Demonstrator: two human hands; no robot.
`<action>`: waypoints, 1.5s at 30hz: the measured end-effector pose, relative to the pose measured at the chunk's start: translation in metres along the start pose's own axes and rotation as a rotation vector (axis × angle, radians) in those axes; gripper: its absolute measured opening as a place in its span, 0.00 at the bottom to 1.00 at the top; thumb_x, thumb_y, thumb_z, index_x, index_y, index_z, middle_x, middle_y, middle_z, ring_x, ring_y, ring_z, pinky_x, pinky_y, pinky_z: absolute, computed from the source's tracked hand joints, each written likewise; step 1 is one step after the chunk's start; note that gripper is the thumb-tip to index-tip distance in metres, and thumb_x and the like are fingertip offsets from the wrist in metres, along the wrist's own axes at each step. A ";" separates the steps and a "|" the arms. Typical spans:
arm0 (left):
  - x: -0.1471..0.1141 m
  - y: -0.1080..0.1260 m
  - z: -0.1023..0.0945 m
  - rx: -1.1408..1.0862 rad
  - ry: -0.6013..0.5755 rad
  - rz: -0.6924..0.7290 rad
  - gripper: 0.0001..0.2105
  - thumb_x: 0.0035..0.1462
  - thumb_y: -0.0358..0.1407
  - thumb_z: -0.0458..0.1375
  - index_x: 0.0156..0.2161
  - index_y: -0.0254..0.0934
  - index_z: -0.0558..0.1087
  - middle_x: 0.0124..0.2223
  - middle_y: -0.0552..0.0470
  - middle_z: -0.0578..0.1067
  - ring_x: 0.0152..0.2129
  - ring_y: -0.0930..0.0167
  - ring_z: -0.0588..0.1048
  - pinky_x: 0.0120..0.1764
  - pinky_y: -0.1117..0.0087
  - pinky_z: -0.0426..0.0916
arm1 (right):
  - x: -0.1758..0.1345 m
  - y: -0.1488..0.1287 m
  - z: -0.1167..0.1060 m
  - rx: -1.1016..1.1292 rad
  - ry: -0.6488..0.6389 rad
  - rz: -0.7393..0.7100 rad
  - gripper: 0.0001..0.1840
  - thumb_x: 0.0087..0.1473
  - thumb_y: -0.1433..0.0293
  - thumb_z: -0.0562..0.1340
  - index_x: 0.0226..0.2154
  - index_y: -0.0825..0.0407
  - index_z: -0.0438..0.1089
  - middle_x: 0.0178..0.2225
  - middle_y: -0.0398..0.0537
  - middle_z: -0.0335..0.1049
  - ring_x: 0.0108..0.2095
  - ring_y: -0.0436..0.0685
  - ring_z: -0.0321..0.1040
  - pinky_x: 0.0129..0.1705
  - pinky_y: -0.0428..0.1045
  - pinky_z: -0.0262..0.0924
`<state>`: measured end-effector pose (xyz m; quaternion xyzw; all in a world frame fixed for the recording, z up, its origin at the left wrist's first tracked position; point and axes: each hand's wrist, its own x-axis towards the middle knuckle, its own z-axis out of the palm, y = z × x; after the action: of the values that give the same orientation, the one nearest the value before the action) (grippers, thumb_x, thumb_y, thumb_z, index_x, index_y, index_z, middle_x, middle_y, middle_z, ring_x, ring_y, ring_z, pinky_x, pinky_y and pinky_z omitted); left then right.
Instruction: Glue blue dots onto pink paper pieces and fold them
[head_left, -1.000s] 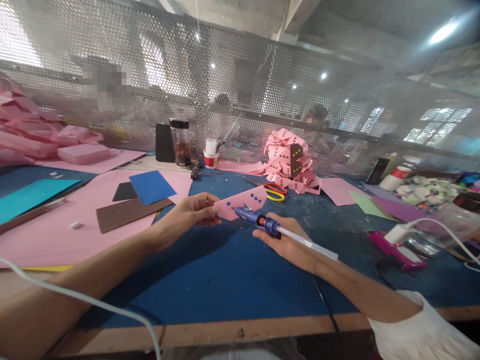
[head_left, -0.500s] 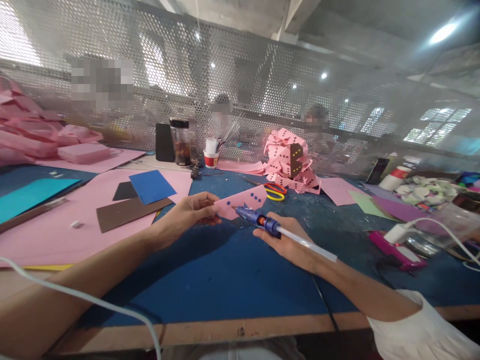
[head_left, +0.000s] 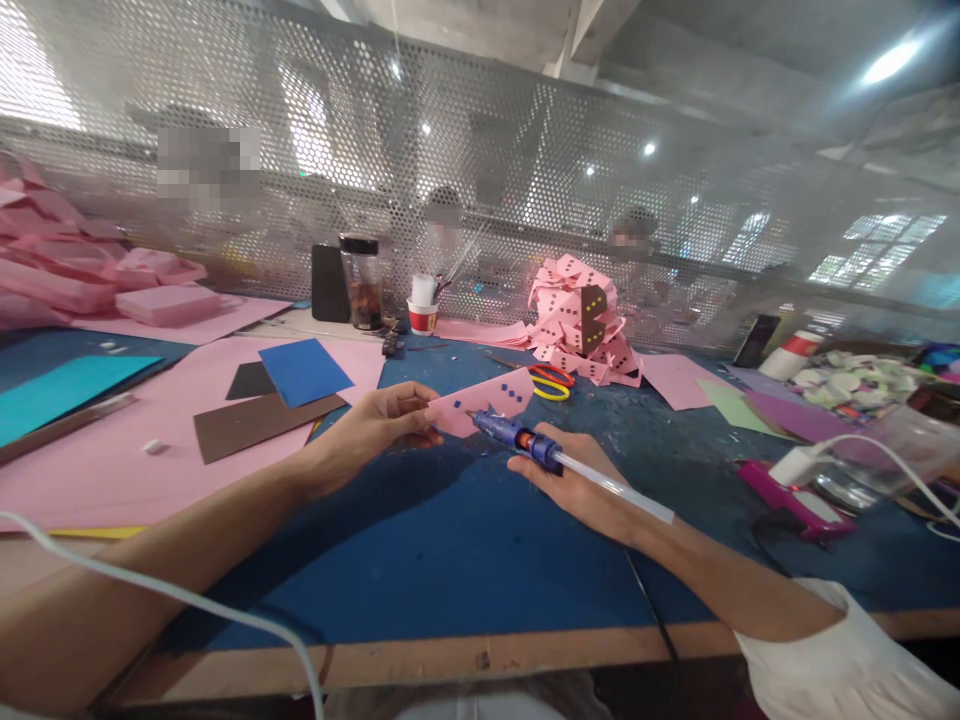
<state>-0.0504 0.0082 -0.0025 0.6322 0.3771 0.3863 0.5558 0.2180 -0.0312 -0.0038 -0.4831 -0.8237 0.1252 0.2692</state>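
Between the thumb and fingers of my left hand (head_left: 394, 418) is the left end of a pink foam piece (head_left: 491, 400), held tilted above the blue table mat. Several small dark blue squares show on its face. My right hand (head_left: 574, 475) is wrapped round a blue glue gun (head_left: 517, 437), its tip pointing left at the pink piece's lower part. Whether the tip touches the piece I cannot tell. A clear glue stick (head_left: 615, 487) sticks out of the gun's back, over my right wrist. Scissors with red and yellow handles (head_left: 551, 384) lie just behind the pink piece.
A pile of dotted pink pieces (head_left: 562, 310) stands at the back. Brown (head_left: 255, 430) and blue sheets (head_left: 306, 374) lie on pink foam at left. A lidded jar (head_left: 364, 285) and a paper cup (head_left: 422, 316) stand behind. A white cable (head_left: 187, 598) crosses my left forearm.
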 end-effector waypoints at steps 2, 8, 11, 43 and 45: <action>0.000 0.000 0.000 -0.005 0.001 0.003 0.16 0.51 0.47 0.62 0.40 0.39 0.73 0.37 0.50 0.77 0.34 0.67 0.75 0.42 0.64 0.70 | 0.000 0.000 0.000 0.000 0.003 0.003 0.18 0.56 0.55 0.58 0.25 0.49 0.56 0.19 0.36 0.59 0.20 0.48 0.55 0.24 0.44 0.45; -0.001 0.002 0.001 0.003 0.003 0.004 0.15 0.51 0.46 0.62 0.40 0.38 0.72 0.37 0.49 0.77 0.34 0.67 0.75 0.43 0.63 0.70 | -0.001 0.000 0.000 0.007 0.007 0.009 0.18 0.57 0.54 0.57 0.26 0.49 0.58 0.20 0.36 0.60 0.21 0.48 0.57 0.24 0.44 0.46; -0.001 0.002 0.001 0.007 0.004 0.000 0.16 0.51 0.47 0.62 0.40 0.38 0.72 0.37 0.49 0.77 0.34 0.67 0.75 0.42 0.64 0.70 | -0.001 0.000 0.000 -0.002 0.014 0.007 0.17 0.56 0.54 0.58 0.26 0.49 0.59 0.20 0.36 0.61 0.21 0.48 0.57 0.24 0.44 0.46; 0.011 -0.023 -0.013 0.068 0.114 -0.014 0.16 0.52 0.46 0.62 0.42 0.38 0.72 0.40 0.47 0.78 0.35 0.66 0.76 0.41 0.64 0.71 | 0.003 0.009 -0.006 0.210 -0.340 0.257 0.27 0.53 0.47 0.57 0.39 0.53 0.72 0.22 0.41 0.66 0.20 0.49 0.63 0.25 0.44 0.56; 0.011 -0.023 -0.013 0.071 0.111 -0.017 0.15 0.52 0.46 0.61 0.42 0.38 0.72 0.40 0.48 0.78 0.35 0.66 0.76 0.41 0.65 0.71 | 0.003 0.010 -0.005 0.214 -0.360 0.252 0.26 0.53 0.48 0.57 0.40 0.52 0.71 0.24 0.42 0.67 0.20 0.49 0.63 0.25 0.44 0.56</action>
<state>-0.0585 0.0252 -0.0234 0.6259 0.4262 0.4025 0.5143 0.2272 -0.0241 -0.0030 -0.5207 -0.7737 0.3285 0.1498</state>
